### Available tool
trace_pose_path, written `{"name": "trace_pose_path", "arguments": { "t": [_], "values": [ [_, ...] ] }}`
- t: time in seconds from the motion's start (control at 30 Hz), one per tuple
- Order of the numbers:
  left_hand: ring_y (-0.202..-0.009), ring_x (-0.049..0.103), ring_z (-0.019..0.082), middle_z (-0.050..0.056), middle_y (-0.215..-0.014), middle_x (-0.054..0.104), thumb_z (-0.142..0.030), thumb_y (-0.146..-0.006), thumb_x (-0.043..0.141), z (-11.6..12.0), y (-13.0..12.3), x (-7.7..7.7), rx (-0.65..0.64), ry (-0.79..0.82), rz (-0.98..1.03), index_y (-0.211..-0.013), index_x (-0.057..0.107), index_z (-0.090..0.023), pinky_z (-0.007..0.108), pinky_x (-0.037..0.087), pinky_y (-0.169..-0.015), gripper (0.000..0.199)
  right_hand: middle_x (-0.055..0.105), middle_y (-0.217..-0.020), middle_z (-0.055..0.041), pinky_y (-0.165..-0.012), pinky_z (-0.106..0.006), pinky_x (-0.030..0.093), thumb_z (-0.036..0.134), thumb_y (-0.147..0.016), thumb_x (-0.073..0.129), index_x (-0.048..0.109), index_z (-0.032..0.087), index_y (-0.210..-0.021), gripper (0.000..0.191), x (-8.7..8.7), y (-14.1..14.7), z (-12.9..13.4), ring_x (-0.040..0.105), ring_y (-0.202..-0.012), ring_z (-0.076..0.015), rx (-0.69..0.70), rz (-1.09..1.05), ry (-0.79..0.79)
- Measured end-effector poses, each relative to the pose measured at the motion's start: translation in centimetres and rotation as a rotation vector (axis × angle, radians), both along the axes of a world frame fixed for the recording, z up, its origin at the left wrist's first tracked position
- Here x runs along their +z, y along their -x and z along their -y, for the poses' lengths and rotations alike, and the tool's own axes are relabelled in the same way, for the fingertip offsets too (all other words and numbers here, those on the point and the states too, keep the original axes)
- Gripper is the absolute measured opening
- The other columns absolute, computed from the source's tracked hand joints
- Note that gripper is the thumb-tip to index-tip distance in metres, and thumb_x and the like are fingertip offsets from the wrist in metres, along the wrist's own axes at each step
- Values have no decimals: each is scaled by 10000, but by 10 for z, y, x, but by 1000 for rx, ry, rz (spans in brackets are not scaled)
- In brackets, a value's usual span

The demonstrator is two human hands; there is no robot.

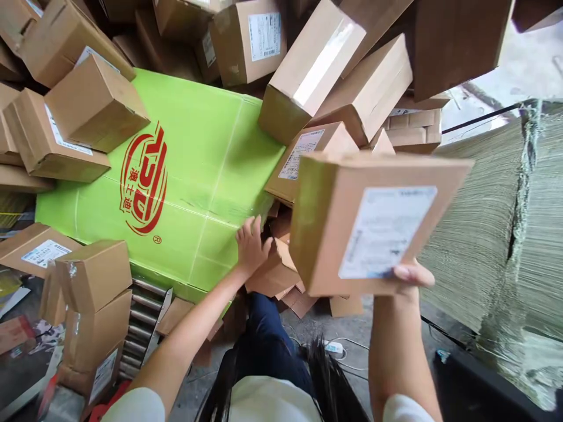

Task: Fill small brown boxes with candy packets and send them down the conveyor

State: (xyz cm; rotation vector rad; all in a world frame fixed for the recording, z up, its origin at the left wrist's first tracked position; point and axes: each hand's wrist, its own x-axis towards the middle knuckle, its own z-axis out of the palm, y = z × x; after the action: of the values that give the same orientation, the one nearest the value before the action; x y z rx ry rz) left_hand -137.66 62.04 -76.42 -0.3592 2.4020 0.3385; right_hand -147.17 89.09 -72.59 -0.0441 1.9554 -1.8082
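Note:
My right hand (411,278) grips the lower edge of a brown cardboard box (334,228), its thumb over a white shipping label (387,231). The box is held up in front of me, right of the middle, and most of the fingers are hidden under it. Fingers spread, my left hand (253,246) holds nothing and rests at or just above the right end of a large green carton (189,152) with a red logo. Beside that hand lies another brown box (272,272), partly behind the held one.
Cardboard boxes (246,41) are piled along the back and left. More boxes (94,316) stack beside a roller conveyor (143,316) at lower left. A pale woven sheet (479,217) hangs at right. A white power strip (334,347) with cables lies on the floor.

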Motion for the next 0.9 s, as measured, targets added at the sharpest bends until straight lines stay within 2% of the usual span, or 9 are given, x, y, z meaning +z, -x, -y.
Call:
{"name": "trace_pose_path", "arguments": {
  "t": [0.1,0.2,0.3,0.4,0.47,0.6,0.77,0.83,0.9],
  "values": [
    [-1520,219,359,223,-1617,277,-354,-843,659,3,51,-34,-112,65,-5,-1534,322,-58,523,230,-1236,824,604,-1380,-29,-931,-656,470,553,-449,663,247,473,-1560,1189,1,-67,-40,471,-1376,-407,-16,42,-19],
    [-1561,93,338,198,-1672,126,-222,-814,649,-8,78,-65,-217,158,78,-1525,341,-32,525,110,-1278,798,699,-1220,-43,-813,-666,481,427,-340,669,392,565,-1458,1160,1,-129,-51,535,-1296,-449,-103,284,-33],
    [-1564,63,336,195,-1675,84,-78,-776,562,-17,78,-68,-248,222,90,-1524,336,-25,564,97,-1273,784,728,-1097,-98,-721,-667,502,499,-347,612,487,601,-1372,1037,0,-172,-52,612,-1181,-462,-268,748,-59],
    [-1559,47,366,217,-1662,145,-12,-718,505,-18,68,-37,-277,163,62,-1539,293,-29,688,80,-1226,847,706,-1148,-109,-710,-697,519,578,-403,568,480,606,-1351,953,-1,-189,-52,634,-1134,-472,-396,1111,16],
    [-1559,63,358,212,-1645,223,21,-700,459,-16,65,-8,-280,98,39,-1534,310,-63,730,69,-1202,851,686,-1205,-67,-740,-691,530,556,-448,586,479,618,-1310,871,-5,-190,-50,623,-1166,-457,-377,1185,89],
    [-1561,140,275,112,-1647,278,55,-725,384,-9,69,43,-273,42,-70,-1483,407,-200,665,106,-1241,800,632,-1298,-18,-935,-664,512,532,-529,630,508,591,-1275,759,-23,-184,-36,550,-1289,-426,-281,1077,216],
    [-1528,261,254,13,-1589,371,13,-721,445,3,78,94,-283,-64,-327,-1377,471,-293,588,172,-1266,724,482,-1512,-55,-1154,-632,359,531,-571,712,347,404,-1498,1004,-54,-181,10,425,-1416,-406,-165,902,383],
    [-1533,233,280,-7,-1588,333,-44,-684,539,9,80,113,-239,-135,-459,-1318,488,-292,546,176,-1280,682,449,-1540,-88,-1166,-598,350,588,-594,723,285,322,-1542,1078,-68,-185,30,420,-1421,-386,-143,876,451],
    [-1564,77,301,-42,-1621,209,-98,-632,611,16,79,130,-114,-169,-527,-1299,448,-311,511,130,-1297,719,420,-1558,-102,-1191,-553,319,617,-579,763,286,279,-1547,1131,-83,-190,47,396,-1436,-364,-129,833,489]
  ]
}}
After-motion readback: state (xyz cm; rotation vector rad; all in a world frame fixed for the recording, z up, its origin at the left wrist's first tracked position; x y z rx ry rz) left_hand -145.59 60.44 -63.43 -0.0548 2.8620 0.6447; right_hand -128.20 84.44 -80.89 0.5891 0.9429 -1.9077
